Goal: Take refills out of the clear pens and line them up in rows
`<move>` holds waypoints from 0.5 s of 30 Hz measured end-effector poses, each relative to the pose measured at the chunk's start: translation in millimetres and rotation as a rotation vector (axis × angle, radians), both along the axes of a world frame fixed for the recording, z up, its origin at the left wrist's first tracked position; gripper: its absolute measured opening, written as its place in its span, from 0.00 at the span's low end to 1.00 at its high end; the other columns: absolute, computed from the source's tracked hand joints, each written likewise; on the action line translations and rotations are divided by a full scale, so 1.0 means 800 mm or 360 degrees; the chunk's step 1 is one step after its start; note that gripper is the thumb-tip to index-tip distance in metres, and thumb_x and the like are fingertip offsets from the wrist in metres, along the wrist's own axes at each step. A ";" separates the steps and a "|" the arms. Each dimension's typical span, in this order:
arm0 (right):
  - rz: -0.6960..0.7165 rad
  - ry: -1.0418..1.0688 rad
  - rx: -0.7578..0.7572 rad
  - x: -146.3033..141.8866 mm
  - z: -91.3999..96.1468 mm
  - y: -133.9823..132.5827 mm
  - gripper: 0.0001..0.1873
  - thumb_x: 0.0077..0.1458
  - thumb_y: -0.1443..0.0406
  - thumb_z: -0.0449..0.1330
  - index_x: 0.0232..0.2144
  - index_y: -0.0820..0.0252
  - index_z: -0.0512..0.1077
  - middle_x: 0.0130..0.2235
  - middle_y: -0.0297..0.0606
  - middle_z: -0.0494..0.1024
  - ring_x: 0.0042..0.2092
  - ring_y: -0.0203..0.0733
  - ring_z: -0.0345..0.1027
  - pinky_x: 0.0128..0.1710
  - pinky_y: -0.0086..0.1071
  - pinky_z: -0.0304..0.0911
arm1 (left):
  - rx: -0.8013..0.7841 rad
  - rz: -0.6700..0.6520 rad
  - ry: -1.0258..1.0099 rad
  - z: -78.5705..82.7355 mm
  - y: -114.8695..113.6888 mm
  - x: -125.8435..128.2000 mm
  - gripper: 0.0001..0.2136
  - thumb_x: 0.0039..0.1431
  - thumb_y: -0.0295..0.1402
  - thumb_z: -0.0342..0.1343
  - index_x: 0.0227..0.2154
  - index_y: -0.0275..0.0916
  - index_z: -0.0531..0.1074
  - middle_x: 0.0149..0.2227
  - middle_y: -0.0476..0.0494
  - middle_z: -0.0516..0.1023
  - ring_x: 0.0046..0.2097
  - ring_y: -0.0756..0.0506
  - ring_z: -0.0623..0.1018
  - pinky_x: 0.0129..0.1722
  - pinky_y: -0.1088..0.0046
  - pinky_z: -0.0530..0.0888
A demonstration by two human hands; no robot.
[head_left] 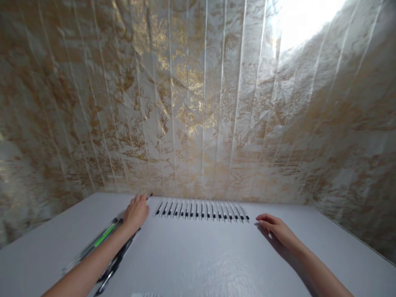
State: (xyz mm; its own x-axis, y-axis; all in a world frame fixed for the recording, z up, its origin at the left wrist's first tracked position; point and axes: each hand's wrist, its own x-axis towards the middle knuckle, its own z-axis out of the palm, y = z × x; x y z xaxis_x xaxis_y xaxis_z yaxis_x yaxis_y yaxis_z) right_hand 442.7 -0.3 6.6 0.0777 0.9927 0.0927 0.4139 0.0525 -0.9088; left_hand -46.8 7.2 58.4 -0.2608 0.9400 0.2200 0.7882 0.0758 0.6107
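Near the table's back edge, to the left of a row of pens (202,210), is my left hand (136,212). Its fingers are curled together, and a small black tip (151,194) sticks out past them; the rest of that thing is hidden. The pens, clear with black grips, lie side by side, grips toward me. Just off the row's right end rests my right hand (276,229), loosely bent, with a gap between thumb and fingers and nothing seen in it. Under my left forearm, partly hidden and blurred, lie more dark pens (116,260).
A bright green strip (104,235) shows on a clear packet or case left of my forearm. The white table (198,255) ends at a wall covered in shiny gold-patterned sheeting (192,123). A pale item (145,294) pokes in at the bottom edge.
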 end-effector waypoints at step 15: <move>-0.0071 0.0302 0.0099 -0.080 -0.007 -0.086 0.22 0.42 0.46 0.62 0.29 0.59 0.72 0.19 0.27 0.62 0.21 0.33 0.52 0.20 0.28 0.48 | -0.0033 -0.0259 0.0210 -0.010 -0.077 0.064 0.06 0.68 0.32 0.42 0.42 0.41 0.63 0.37 0.49 0.77 0.39 0.48 0.78 0.41 0.75 0.70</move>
